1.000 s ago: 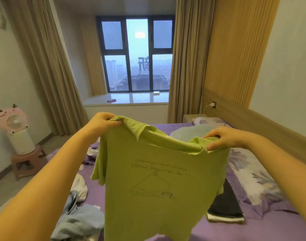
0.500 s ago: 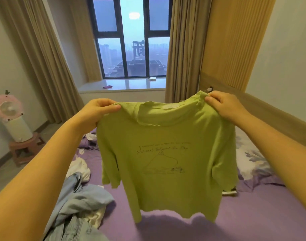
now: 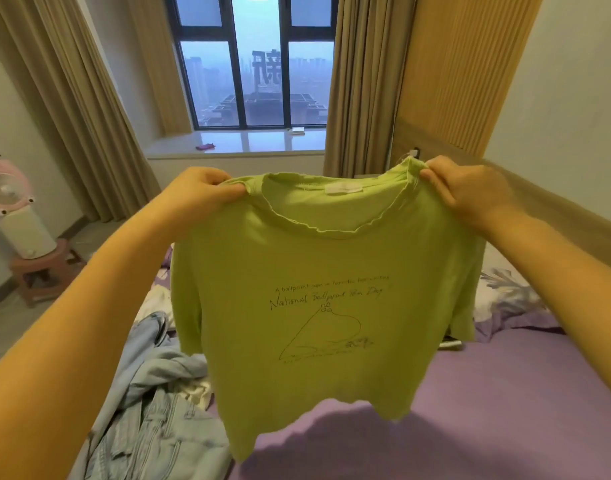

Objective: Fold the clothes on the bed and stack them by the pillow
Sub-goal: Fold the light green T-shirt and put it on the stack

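Note:
A lime-green T-shirt (image 3: pixel 318 265) with a line drawing and handwriting printed on its front hangs spread out in the air above the purple bed (image 3: pixel 505 403). My left hand (image 3: pixel 202 192) pinches its left shoulder beside the collar. My right hand (image 3: pixel 467 188) pinches the right shoulder at the same height. The hem hangs free just above the sheet. A floral pillow (image 3: pixel 505 292) lies at the right by the headboard, partly hidden by the shirt. A sliver of dark folded clothing (image 3: pixel 451 342) shows beside it.
Light-blue denim clothes (image 3: pixel 151 410) lie crumpled on the bed at lower left, with white cloth (image 3: pixel 155 299) behind. A pink fan (image 3: pixel 9 202) stands on a small stool (image 3: pixel 42 271) at the left wall. Window and curtains are ahead, the wooden headboard (image 3: pixel 557 216) at right.
Both hands raised the green shirt and pulled its shoulders apart, so it went from bunched and sagging to hanging flat with the collar open. The view tilted downward.

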